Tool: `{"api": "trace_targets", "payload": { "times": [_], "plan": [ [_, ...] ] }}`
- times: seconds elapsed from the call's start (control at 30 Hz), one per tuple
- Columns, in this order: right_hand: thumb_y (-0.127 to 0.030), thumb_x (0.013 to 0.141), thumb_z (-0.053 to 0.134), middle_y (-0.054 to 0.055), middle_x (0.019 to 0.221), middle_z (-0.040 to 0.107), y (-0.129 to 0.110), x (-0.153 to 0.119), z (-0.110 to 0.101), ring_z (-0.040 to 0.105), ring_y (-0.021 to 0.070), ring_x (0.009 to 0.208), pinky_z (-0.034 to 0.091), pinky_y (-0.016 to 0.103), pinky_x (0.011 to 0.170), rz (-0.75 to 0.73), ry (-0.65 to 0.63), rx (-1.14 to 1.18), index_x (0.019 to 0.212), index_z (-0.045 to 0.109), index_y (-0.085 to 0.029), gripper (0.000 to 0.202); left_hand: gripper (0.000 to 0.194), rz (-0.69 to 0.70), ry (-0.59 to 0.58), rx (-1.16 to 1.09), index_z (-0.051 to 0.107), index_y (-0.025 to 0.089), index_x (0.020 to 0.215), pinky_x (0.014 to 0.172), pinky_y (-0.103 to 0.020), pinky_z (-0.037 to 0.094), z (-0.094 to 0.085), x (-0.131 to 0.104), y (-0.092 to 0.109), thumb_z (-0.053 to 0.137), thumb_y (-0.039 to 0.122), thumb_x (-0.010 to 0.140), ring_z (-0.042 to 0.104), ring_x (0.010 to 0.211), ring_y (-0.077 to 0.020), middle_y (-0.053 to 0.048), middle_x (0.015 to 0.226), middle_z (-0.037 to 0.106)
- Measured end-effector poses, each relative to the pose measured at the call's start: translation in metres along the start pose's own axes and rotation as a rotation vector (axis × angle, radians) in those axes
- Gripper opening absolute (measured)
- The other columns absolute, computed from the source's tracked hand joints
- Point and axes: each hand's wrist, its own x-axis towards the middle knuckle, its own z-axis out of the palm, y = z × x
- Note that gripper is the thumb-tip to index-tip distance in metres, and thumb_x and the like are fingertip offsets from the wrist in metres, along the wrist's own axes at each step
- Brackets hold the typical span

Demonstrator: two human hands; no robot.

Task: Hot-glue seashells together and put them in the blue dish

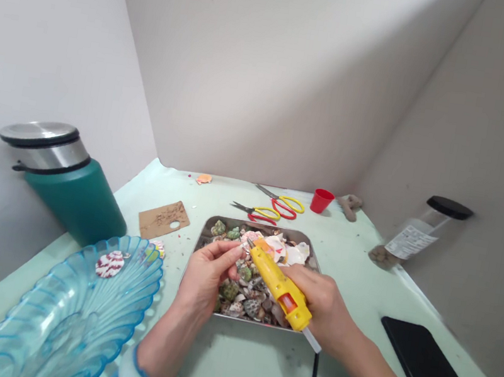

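My right hand [329, 303] is wrapped round a yellow hot glue gun [274, 275], with a clear glue stick [312, 341] poking out of its back end. Its nozzle points up and left, close to the fingertips of my left hand [209, 268]. Those fingertips pinch a small whitish piece [245, 247], too small to name; I cannot tell whether the nozzle touches it. Beneath both hands lies a metal tray [201, 231] full of small seashells [252, 308], some greenish. Larger pale and orange shell pieces [298, 253] rest at its far side.
On the left stand a scalloped blue dish [47, 302] holding a striped shell [110, 263], a green bottle [78, 199] and a cardboard piece [161, 215]. Behind the tray are two scissors [263, 212] and a red cup [321, 201]. Rightward are a lidded jar [409, 239] and black slab [432, 376].
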Motion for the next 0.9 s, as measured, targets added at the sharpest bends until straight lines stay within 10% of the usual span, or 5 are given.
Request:
{"api": "trace_targets", "payload": {
  "times": [0.9],
  "plan": [
    [-0.024, 0.086, 0.058, 0.002, 0.07, 0.058, 0.0008, 0.0005, -0.0001, 0.049, 0.0143, 0.058, 0.035, 0.025, 0.054, -0.016, -0.034, 0.008, 0.096, 0.058, -0.017, 0.012, 0.025, 0.005, -0.018, -0.016, 0.074, 0.012, 0.078, 0.045, -0.017, 0.045, -0.0019, 0.0001, -0.0008, 0.084, 0.025, 0.059, 0.047, 0.041, -0.0024, 0.001, 0.066, 0.066]
  ]
}}
